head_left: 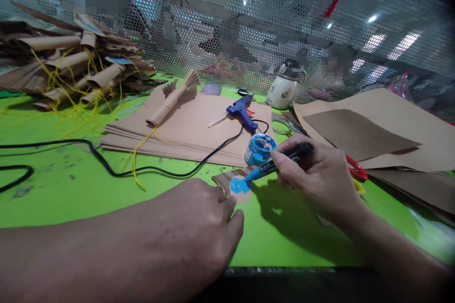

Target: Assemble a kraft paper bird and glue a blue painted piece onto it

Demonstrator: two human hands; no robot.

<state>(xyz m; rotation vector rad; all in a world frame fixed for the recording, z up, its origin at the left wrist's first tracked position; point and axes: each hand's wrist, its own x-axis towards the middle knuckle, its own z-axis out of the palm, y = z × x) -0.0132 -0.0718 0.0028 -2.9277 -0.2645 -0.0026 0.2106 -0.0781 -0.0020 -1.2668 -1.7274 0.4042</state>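
Note:
My right hand (320,175) grips a black-handled brush (284,158) whose blue-coated tip rests on a small brown paper piece (237,184), part of it painted blue. My left hand (202,220) lies knuckles up, fingers curled down on the near edge of that piece, a ring on one finger. A small round pot of blue paint (259,149) stands just behind the brush tip.
A stack of brown paper sheets (185,128) carries a rolled paper fan (172,99) and a blue glue gun (241,111) with a black cord (106,165). More brown sheets (373,128) lie right, red-handled scissors (355,168) under my wrist. Finished paper rolls (71,66) pile far left. A white bottle (284,87) stands by the mesh wall.

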